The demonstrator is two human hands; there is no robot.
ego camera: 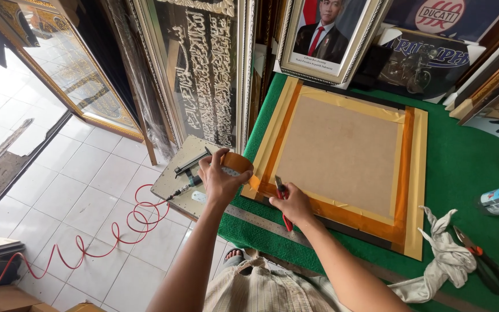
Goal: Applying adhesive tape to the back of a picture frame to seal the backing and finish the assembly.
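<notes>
Brown tape ran taut from the roll (235,163) clasped in the left hand (219,180), so the red-handled knife (283,199) gripped by the right hand (293,205) could meet it at the near corner of the face-down frame (342,155) on the green table (469,167). A steel ruler (261,222) lay just beside, a rag (443,260) and pliers (483,260) farther right; nothing blocked the cut.

bare green table (469,167) right; rag (443,257), pliers (483,260) near.
</notes>
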